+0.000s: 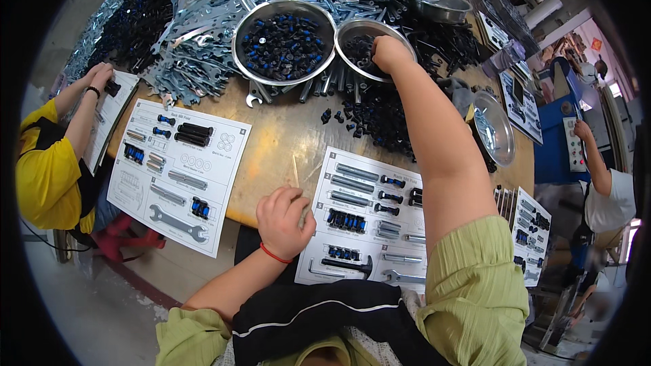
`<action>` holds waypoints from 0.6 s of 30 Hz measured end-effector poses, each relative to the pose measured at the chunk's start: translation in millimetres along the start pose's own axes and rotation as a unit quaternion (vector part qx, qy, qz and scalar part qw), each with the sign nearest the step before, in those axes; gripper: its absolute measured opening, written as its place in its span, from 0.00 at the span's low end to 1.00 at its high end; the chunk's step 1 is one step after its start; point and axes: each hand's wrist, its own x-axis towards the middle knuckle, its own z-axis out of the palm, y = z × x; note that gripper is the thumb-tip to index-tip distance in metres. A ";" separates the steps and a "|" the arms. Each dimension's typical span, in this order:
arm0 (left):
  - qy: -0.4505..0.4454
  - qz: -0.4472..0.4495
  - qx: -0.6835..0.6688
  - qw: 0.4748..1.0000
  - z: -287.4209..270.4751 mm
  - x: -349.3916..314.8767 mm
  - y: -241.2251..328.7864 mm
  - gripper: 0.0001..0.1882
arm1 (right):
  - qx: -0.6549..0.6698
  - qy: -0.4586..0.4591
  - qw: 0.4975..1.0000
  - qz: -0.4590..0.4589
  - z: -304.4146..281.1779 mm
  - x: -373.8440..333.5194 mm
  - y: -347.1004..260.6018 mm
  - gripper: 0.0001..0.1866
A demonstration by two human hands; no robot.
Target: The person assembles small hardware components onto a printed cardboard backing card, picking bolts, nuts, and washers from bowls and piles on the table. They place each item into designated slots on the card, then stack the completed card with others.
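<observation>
My right hand reaches into a small steel bowl of dark parts, its fingers bent down and closed, the tips hidden. My left hand, with a red cord at the wrist, rests curled at the left edge of a printed sheet; anything inside its fingers is hidden. Across that sheet lie metal tubes, black bolts with blue bands, a black hex key and an open-end wrench. My right forearm covers the sheet's right part.
A larger steel bowl of blue-banded bolts stands left of the small one. Behind them are heaped wrenches and tubes. Another laid-out sheet lies left, near a person in yellow. A glass-like dish stands right.
</observation>
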 end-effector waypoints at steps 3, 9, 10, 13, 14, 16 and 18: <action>0.002 -0.004 0.002 1.000 -1.8 -0.4 -1.8 0.12 | 0.032 -0.029 0.999 -0.014 -4.8 -1.5 -10.9 0.12; -0.001 0.007 -0.014 1.000 -1.0 -1.8 -3.6 0.11 | 0.217 0.051 0.974 0.032 -11.3 -13.1 6.0 0.10; -0.003 0.010 -0.015 1.000 -0.9 -1.8 -3.1 0.11 | 0.271 0.048 0.961 0.021 -13.0 -11.0 10.9 0.10; 0.002 0.004 -0.022 1.000 -0.7 -1.1 -3.6 0.12 | 0.457 0.059 0.887 0.028 -31.1 -41.2 1.4 0.08; 0.005 0.004 -0.020 1.000 -0.5 0.8 -4.2 0.12 | 0.501 0.070 0.862 0.022 -38.9 -58.3 -2.4 0.07; -0.005 0.002 -0.022 1.000 0.7 -0.4 -5.8 0.12 | 0.510 0.056 0.858 -0.022 -42.8 -93.1 6.6 0.09; -0.010 0.004 -0.019 1.000 -0.1 3.1 -5.7 0.12 | 0.476 0.044 0.877 -0.054 -57.6 -145.2 12.1 0.10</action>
